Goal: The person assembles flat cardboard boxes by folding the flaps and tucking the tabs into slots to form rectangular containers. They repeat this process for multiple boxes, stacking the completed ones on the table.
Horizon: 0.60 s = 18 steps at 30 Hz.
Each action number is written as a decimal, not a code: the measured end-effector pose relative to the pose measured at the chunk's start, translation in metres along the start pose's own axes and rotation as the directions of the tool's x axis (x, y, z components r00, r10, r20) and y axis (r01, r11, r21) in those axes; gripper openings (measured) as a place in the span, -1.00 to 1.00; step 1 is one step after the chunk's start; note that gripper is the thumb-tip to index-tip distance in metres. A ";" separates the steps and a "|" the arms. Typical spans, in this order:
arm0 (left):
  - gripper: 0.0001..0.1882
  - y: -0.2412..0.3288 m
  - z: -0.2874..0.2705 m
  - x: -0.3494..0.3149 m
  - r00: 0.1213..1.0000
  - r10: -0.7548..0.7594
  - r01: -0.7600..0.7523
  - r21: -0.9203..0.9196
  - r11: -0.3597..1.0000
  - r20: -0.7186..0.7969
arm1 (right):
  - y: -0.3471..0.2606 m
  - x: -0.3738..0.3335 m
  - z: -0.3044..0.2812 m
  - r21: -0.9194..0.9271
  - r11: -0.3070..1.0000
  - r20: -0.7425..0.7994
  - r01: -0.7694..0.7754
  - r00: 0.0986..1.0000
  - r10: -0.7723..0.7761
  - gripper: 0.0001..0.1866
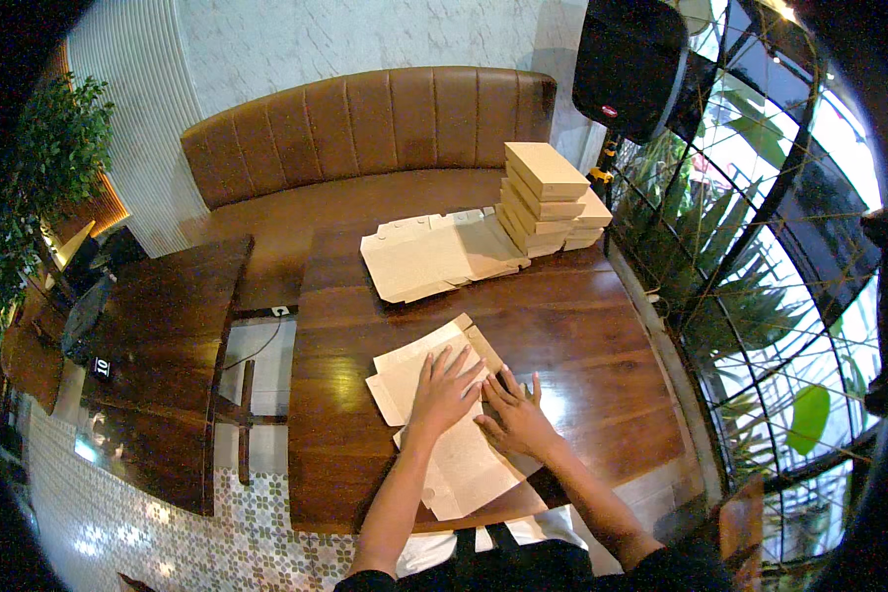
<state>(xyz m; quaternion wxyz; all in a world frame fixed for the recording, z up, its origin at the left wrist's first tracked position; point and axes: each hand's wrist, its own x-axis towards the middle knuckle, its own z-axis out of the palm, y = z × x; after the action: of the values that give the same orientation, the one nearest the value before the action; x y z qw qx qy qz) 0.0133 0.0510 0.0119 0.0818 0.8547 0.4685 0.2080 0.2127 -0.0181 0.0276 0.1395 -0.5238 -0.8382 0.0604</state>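
Note:
A flat, unfolded cardboard box blank [474, 464] lies on the wooden table in front of me, its near end close to the table's front edge. My left hand [446, 390] rests flat on its middle, fingers spread and pointing away from me. Along the blank's right edge lies my right hand [518, 414], fingers stretched out and a little apart, touching the card. Neither hand grips anything. Farther back lie flat cardboard blanks [434, 259], and right beside them folded cardboard boxes [543, 197] are stacked in piles.
The wooden table [602, 395] carries all the cardboard. Behind it runs a brown padded bench [385, 123]. A second dark table [158, 375] stands to the left, across a gap. A black speaker [629, 64] and a metal lattice window [760, 276] with plants are at the right.

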 end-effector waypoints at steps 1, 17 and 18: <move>-0.44 0.000 0.000 0.001 1.000 -0.008 0.008 0.000 1.000 -0.005 | -0.001 0.002 0.000 0.021 1.000 0.024 -0.017 1.000 0.017 -0.21; -0.50 0.002 0.002 0.000 0.999 0.014 -0.011 0.092 0.996 -0.033 | -0.009 0.005 -0.001 0.084 0.991 0.056 -0.101 0.994 0.097 -0.14; -0.52 0.002 0.001 0.000 0.998 0.020 -0.013 0.118 0.993 -0.059 | -0.009 0.007 -0.001 0.064 0.992 0.080 -0.112 0.991 0.107 -0.14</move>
<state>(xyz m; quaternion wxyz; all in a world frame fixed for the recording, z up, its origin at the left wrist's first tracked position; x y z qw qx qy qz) 0.0153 0.0499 0.0116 0.0155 0.8554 0.4750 0.2062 0.2019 -0.0159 0.0323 0.1217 -0.5614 -0.8103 0.1163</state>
